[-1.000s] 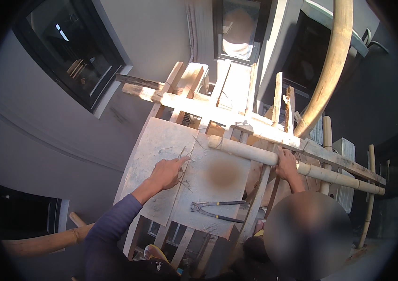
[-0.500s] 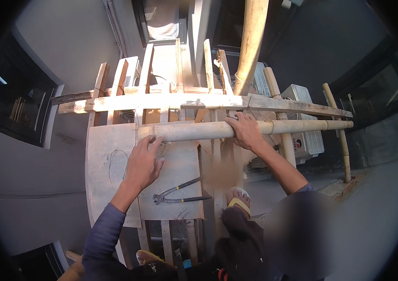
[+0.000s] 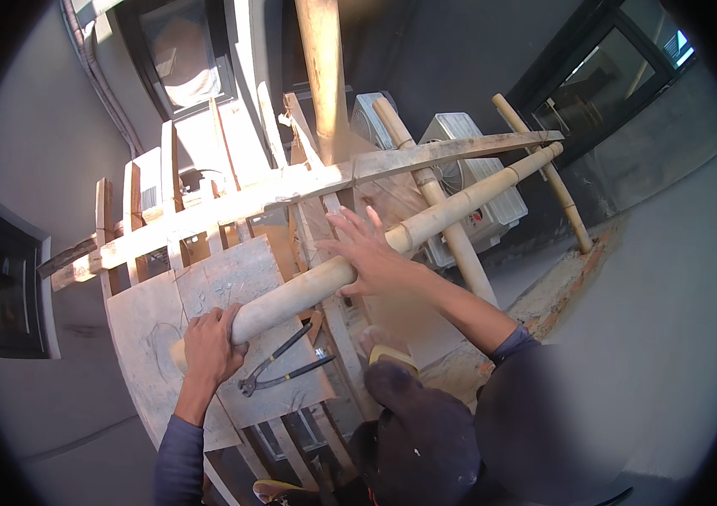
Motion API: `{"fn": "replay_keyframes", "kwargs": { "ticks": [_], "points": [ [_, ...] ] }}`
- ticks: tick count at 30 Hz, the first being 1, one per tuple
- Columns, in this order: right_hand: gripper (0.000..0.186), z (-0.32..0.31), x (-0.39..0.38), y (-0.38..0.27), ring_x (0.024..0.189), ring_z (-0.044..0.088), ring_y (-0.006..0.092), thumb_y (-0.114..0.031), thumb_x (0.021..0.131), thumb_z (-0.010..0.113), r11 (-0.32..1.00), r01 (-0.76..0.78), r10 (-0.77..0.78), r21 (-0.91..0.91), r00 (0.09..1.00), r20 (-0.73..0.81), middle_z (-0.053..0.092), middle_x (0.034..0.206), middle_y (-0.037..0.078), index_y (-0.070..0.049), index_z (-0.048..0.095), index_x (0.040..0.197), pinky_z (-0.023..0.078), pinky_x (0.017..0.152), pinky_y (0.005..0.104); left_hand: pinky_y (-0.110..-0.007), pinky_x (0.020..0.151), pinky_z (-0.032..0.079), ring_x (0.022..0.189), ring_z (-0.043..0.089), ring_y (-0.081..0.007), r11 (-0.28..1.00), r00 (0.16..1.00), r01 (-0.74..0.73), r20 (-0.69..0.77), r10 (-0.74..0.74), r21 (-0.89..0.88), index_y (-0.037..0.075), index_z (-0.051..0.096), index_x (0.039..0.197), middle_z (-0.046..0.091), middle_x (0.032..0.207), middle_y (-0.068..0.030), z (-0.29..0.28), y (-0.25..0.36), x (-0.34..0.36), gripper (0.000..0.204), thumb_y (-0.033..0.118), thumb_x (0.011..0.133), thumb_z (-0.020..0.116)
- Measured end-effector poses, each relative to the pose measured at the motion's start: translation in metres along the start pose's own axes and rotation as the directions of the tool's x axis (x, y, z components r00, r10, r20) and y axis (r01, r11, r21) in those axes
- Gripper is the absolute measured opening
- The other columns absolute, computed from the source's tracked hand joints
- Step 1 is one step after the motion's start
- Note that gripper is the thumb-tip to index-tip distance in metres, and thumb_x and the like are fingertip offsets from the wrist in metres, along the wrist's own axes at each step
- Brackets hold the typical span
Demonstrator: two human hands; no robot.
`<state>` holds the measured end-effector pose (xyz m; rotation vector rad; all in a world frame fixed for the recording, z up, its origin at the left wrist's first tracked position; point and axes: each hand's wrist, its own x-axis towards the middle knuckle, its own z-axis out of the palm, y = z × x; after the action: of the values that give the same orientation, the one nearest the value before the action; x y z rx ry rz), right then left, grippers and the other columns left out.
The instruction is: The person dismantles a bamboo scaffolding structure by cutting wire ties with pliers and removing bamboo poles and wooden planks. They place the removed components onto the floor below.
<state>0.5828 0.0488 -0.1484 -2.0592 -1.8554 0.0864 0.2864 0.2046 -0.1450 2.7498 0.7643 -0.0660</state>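
Note:
A bamboo pole [image 3: 451, 211] slants from the board at near left up to the far right. My left hand [image 3: 213, 347] is closed round it close to its near end, which sticks out a little beyond the hand. Against the pole's middle rests my right hand [image 3: 375, 257], open, its fingers spread and the palm touching the bamboo. A pair of end-cutting pincers [image 3: 257, 379] with dark handles lies, jaws apart, on the thin board [image 3: 228, 426] below the pole.
A long timber beam [image 3: 388, 162] crosses several upright slats beyond the pole. A thick bamboo post [image 3: 320, 80] rises behind it. Further bamboo poles [image 3: 451, 228] stand at right, by white air-conditioner units [image 3: 493, 207]. My sandalled foot [image 3: 390, 354] stands near the frame, above a gap.
The view has turned. The bamboo pole has shifted toward my near left and now slants across the board. My left hand has closed round it; my right hand's fingers have spread.

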Motion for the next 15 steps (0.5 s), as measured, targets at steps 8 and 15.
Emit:
{"fn": "replay_keyframes", "kwargs": {
  "ticks": [8,15],
  "points": [
    [0.069,-0.041,-0.054,0.172,0.126,0.037,0.0375,-0.042,0.081,0.071,0.508,-0.806,0.637,0.305,0.113,-0.762,0.041,0.131,0.02,-0.008,0.044,0.134,0.026,0.106,0.0518,-0.043,0.083,0.051,0.096,0.065,-0.0348,0.976,0.954,0.126,0.292,-0.07,-0.178,0.014,0.064,0.117,0.069,0.099,-0.0136,-0.04,0.018,0.004,0.067,0.032,0.056,0.085],
    [0.083,-0.007,-0.137,0.239,0.125,0.04,0.0379,-0.053,0.086,0.063,-0.207,0.376,0.97,0.903,0.197,0.14,0.037,0.133,0.023,0.001,0.029,0.139,0.036,0.103,0.0551,-0.034,0.085,0.048,0.094,0.066,-0.028,0.857,0.812,0.249,0.58,0.07,-0.452,0.008,0.066,0.118,0.071,0.101,-0.0133,-0.071,-0.001,-0.01,0.068,0.027,0.057,0.087]
  ]
}}
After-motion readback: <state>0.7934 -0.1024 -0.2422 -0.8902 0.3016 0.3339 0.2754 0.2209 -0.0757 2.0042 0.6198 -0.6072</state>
